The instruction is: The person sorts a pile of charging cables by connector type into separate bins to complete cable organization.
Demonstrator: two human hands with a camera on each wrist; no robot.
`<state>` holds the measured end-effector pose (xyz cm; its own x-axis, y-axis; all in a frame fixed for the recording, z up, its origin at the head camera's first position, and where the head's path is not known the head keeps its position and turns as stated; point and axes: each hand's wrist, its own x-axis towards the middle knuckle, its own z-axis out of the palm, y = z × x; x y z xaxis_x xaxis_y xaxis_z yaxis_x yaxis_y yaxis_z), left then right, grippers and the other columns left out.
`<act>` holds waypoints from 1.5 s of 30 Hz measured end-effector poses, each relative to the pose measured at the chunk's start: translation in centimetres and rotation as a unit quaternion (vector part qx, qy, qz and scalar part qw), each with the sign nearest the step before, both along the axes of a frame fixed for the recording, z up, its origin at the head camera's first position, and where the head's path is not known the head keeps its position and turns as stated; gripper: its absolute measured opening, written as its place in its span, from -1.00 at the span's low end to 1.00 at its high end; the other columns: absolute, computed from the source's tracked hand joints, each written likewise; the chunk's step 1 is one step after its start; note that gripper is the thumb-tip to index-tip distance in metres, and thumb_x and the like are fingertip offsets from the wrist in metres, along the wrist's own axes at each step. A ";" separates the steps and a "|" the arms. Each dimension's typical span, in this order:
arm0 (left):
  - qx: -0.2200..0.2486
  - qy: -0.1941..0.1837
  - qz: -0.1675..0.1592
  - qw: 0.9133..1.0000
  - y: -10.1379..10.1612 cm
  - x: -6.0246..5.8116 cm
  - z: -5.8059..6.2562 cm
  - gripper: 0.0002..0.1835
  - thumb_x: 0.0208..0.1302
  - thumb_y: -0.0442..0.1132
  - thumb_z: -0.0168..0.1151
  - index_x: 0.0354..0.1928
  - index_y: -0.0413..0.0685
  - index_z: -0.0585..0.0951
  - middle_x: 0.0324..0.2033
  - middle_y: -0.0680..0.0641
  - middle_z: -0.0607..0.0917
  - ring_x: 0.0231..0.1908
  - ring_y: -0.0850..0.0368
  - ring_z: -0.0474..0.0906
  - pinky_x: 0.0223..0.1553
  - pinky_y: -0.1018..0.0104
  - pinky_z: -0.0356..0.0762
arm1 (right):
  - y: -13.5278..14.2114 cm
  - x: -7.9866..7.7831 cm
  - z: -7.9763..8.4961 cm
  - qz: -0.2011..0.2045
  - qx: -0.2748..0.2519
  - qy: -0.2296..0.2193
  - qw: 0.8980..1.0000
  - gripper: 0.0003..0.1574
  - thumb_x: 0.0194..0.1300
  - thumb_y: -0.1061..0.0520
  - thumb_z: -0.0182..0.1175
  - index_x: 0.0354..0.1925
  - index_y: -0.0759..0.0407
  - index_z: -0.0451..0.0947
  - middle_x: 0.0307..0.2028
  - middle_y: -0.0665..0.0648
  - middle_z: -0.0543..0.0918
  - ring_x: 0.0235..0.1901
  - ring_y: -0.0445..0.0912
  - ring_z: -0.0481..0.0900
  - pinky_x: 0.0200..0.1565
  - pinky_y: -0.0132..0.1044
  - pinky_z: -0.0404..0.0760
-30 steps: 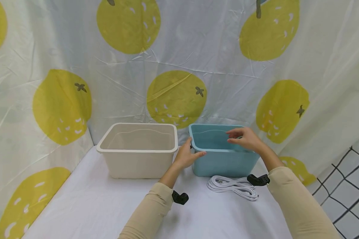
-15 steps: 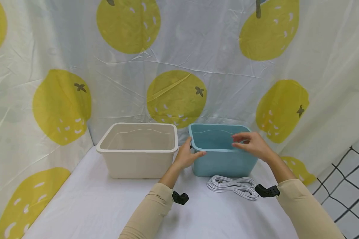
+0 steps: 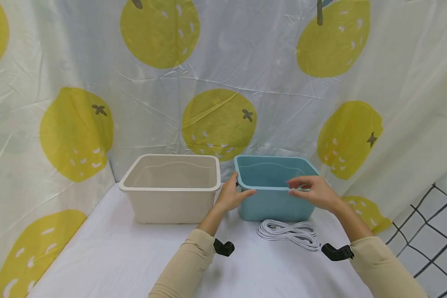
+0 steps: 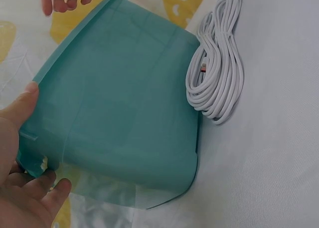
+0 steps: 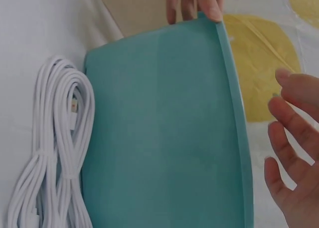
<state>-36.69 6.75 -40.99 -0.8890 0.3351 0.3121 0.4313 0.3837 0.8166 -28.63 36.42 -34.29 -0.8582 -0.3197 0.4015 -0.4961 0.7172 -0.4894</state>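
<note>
A blue plastic bin (image 3: 279,205) stands on the white surface. My left hand (image 3: 231,194) grips it at its left end: in the left wrist view the thumb lies on the rim and the fingers curl at the end wall. My right hand (image 3: 314,192) hovers by the right part of the front rim, fingers loosely bent, nothing between them; the right wrist view shows it apart from the rim. In front of the bin lies a coiled white cable (image 3: 290,235), with a plug end (image 5: 73,119) showing inside the loops.
A beige bin (image 3: 175,207) of similar shape stands to the left of the blue one. Behind both hangs a white curtain (image 3: 149,116) printed with yellow fruit. At the lower right is a black wire grid (image 3: 432,236).
My right hand has drawn back from over the inside of the blue bin, toward me and slightly right, to its front rim. The left hand, both bins and the cable stay in place.
</note>
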 end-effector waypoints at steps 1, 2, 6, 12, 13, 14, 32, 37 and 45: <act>0.000 -0.001 0.000 1.000 0.0 0.0 0.0 0.10 0.29 0.17 0.45 0.63 -0.20 0.07 0.50 -0.25 0.30 0.43 -0.17 0.32 0.32 -0.11 0.39 | 0.0 0.1 -0.2 0.003 0.003 0.000 1.000 -0.65 0.36 0.09 0.43 0.08 0.15 0.74 -0.11 0.02 0.77 -0.11 -0.12 0.66 0.01 -0.08 0.65; 0.000 0.000 0.000 1.000 0.0 0.0 0.0 0.10 0.29 0.17 0.45 0.63 -0.20 0.07 0.50 -0.25 0.30 0.43 -0.17 0.32 0.32 -0.11 0.39 | -0.1 0.2 -0.5 0.005 0.006 0.000 1.000 -0.65 0.36 0.09 0.43 0.08 0.15 0.74 -0.11 0.01 0.77 -0.12 -0.12 0.67 0.00 -0.05 0.65; -0.003 -0.001 0.000 1.000 -0.1 0.0 0.0 0.11 0.30 0.19 0.44 0.63 -0.22 0.07 0.50 -0.26 0.29 0.43 -0.18 0.31 0.32 -0.12 0.39 | 0.0 0.7 -1.6 0.015 0.004 -0.005 1.000 -0.64 0.36 0.10 0.43 0.08 0.18 0.74 -0.09 0.06 0.77 -0.11 -0.09 0.67 0.00 0.06 0.65; -0.001 0.002 0.001 1.000 -0.2 0.0 0.1 0.11 0.29 0.16 0.45 0.62 -0.23 0.07 0.51 -0.26 0.29 0.43 -0.18 0.31 0.32 -0.12 0.39 | 0.6 1.3 -4.1 0.009 -0.020 -0.038 0.999 -0.61 0.36 0.09 0.43 0.10 0.21 0.72 -0.06 0.13 0.76 -0.11 -0.12 0.66 -0.02 -0.12 0.65; -0.001 0.002 0.001 1.000 -0.2 0.0 0.1 0.11 0.29 0.16 0.45 0.62 -0.24 0.07 0.51 -0.26 0.29 0.43 -0.18 0.31 0.32 -0.12 0.40 | 0.7 1.4 -4.6 0.008 -0.025 -0.045 0.999 -0.60 0.37 0.09 0.42 0.11 0.21 0.71 -0.05 0.13 0.76 -0.11 -0.11 0.66 -0.03 -0.14 0.64; -0.001 0.001 0.000 1.000 -0.2 0.0 0.1 0.11 0.29 0.16 0.45 0.62 -0.24 0.07 0.51 -0.26 0.28 0.43 -0.18 0.31 0.32 -0.11 0.40 | 0.8 1.4 -5.1 0.009 -0.030 -0.050 0.998 -0.60 0.36 0.10 0.43 0.11 0.23 0.71 -0.06 0.14 0.76 -0.11 -0.11 0.65 -0.03 -0.15 0.64; -0.008 -0.008 0.002 1.000 -0.1 0.0 0.2 0.13 0.29 0.19 0.44 0.63 -0.23 0.04 0.52 -0.27 0.25 0.45 -0.19 0.27 0.33 -0.14 0.37 | 3.3 -0.2 -11.6 -0.016 -0.018 -0.125 0.992 -0.61 0.31 0.09 0.46 0.01 0.31 0.74 -0.12 0.12 0.76 -0.11 0.00 0.66 -0.10 -0.23 0.67; -0.004 -0.006 0.000 1.000 -0.1 0.0 0.2 0.13 0.29 0.17 0.45 0.63 -0.25 0.04 0.53 -0.27 0.24 0.46 -0.19 0.26 0.34 -0.13 0.36 | 3.6 -0.3 -12.6 -0.036 -0.026 -0.155 0.987 -0.61 0.30 0.08 0.46 0.03 0.27 0.74 -0.09 0.11 0.75 -0.04 0.08 0.66 -0.05 -0.10 0.67; -0.002 -0.009 0.002 1.000 0.0 0.1 0.2 0.13 0.30 0.17 0.45 0.64 -0.23 0.02 0.54 -0.25 0.22 0.47 -0.18 0.24 0.34 -0.13 0.36 | 3.7 -0.4 -13.7 -0.018 -0.001 -0.172 0.985 -0.62 0.28 0.12 0.47 0.01 0.28 0.74 -0.07 0.15 0.76 -0.03 0.13 0.67 -0.02 0.04 0.68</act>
<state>-36.57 6.76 -40.82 -0.8961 0.3328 0.2937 0.4143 0.3895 0.8226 -29.06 40.09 -48.02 -0.9543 -0.2862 0.0858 -0.2752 0.7297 -0.6260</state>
